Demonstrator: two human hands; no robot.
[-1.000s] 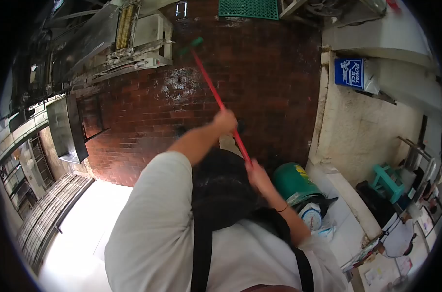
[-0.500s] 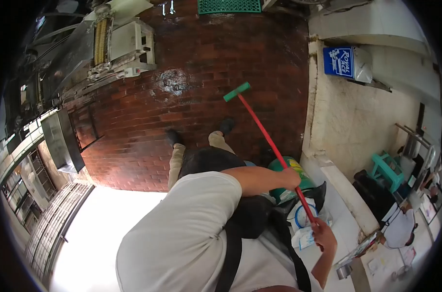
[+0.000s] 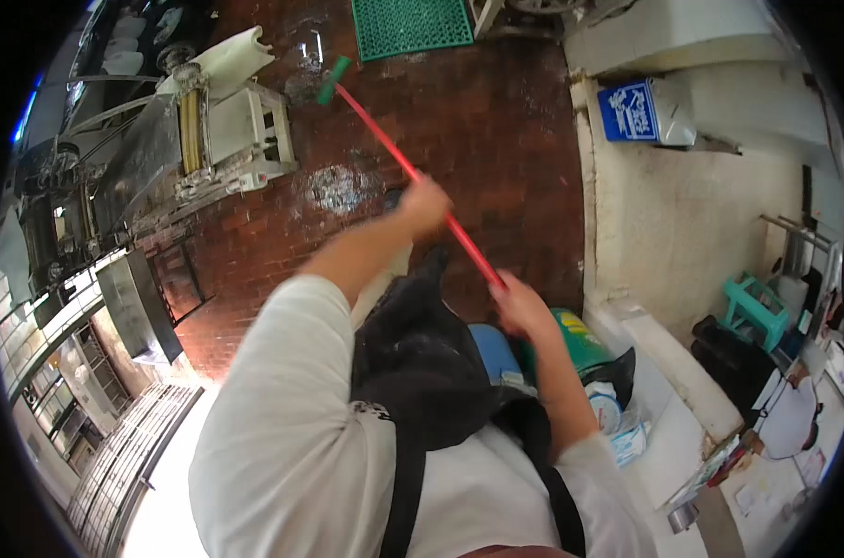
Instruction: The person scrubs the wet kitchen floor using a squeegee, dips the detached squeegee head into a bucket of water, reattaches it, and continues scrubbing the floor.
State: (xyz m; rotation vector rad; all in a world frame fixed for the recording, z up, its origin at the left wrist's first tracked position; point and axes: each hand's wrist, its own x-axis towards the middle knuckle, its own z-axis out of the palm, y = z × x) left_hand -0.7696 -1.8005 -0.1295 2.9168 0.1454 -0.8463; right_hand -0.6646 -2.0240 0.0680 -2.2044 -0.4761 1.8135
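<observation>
A long red pole [image 3: 378,136] with a green head [image 3: 334,81] slants across the view, its head low over the wet red-brown tiled floor [image 3: 496,139]. My left hand [image 3: 425,205] is wrapped round the middle of the pole. Further back, close to the pole's near end, my right hand [image 3: 522,302] is also closed on it. A dark apron [image 3: 422,363] hangs below my hands. Beside my right forearm stand a green container [image 3: 580,342] and a blue one [image 3: 494,352].
Machinery with a pale frame [image 3: 271,126] stands at the upper left. A green mat [image 3: 413,26] lies at the top. On the right are a ledge [image 3: 664,372], a blue-and-white container [image 3: 629,112], a teal stool [image 3: 757,310] and another person [image 3: 789,418].
The green head has swung up and left, away from my body. Both hands have moved forward and left with the pole, still gripping it.
</observation>
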